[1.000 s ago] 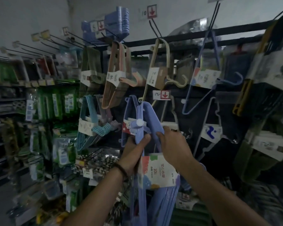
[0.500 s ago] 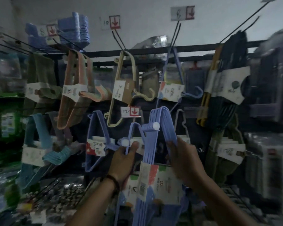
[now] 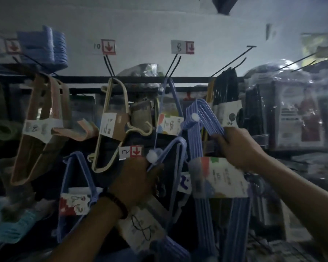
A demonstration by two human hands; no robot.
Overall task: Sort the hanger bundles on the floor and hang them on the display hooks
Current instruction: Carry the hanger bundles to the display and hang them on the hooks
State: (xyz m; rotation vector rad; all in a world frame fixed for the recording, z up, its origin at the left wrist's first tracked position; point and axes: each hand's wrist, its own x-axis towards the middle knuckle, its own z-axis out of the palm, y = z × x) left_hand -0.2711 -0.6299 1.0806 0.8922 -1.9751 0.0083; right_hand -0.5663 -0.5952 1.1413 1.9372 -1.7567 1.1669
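**Two blue bundles held at the rack**

Hooks (image 3: 109, 65) carry the stock: a pink bundle (image 3: 45, 120) on the left, cream (image 3: 110, 129) under tag 10, a thin blue one (image 3: 170, 95) under tag 8, and black (image 3: 227, 87) on the right. The right hand (image 3: 237, 148) grips the big blue bundle (image 3: 199, 129) by its sloping arm, centre-right and near. It has a white knob and a paper label (image 3: 225, 176). The left hand (image 3: 134, 180) is curled round the second blue bundle (image 3: 175, 148), lower at centre. The picture is blurry.

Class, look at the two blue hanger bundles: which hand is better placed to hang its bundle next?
Probably the right hand: its grip holds the right bundle up near the rail that carries the hooks. The left hand holds the left bundle lower.
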